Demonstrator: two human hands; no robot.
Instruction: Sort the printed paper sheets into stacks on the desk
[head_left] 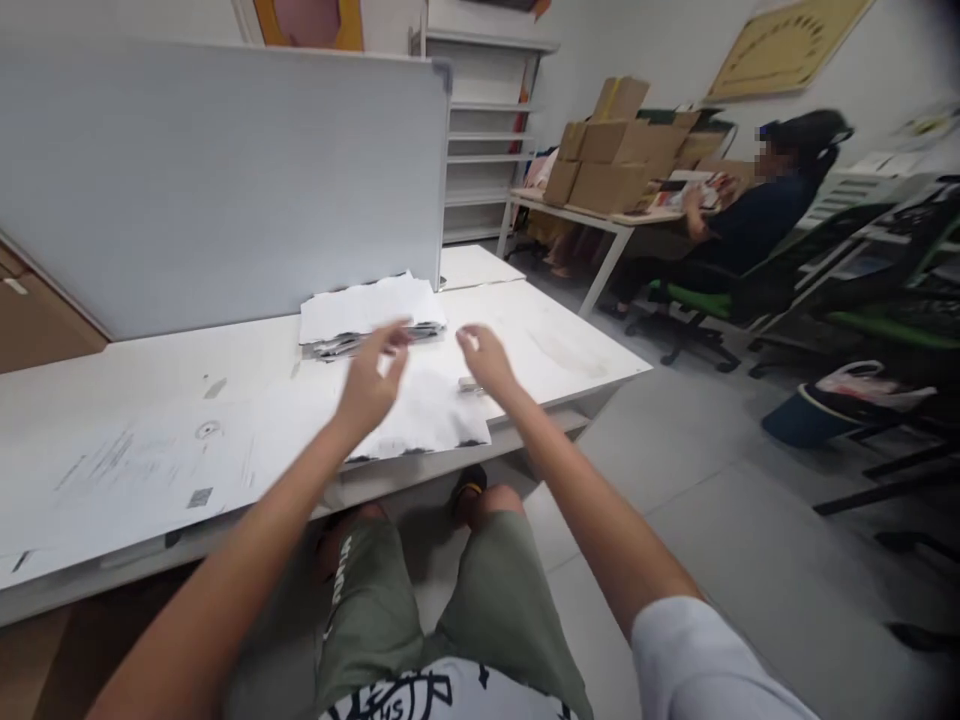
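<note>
Here, seen from the wearer's head, a stack of white paper with ragged, dark-marked edges (364, 308) sits on a white desk (570, 345) and serves as landmark. Just nearer the wearer than the stack lies a loose white sheet with a ragged edge (431, 415), reaching the desk's front edge. The left hand (367, 385) is raised in front of the stack, blurred, its thumb and fingers apart, nothing visible between them. The right hand (489, 365) is just right of the stack, fingers bent toward the thumb; whether they meet cannot be told. Beside it is a small pale object (470, 384), too blurred to name. Directly behind the stack stands a grey divider panel (225, 190), limiting room that way. Left of the stack, a printed sheet (157, 470) spreads to the front edge. Right of the stack, white desktop continues to its corner; beyond, grey floor (675, 480) runs toward a blue bin (802, 415).
</note>
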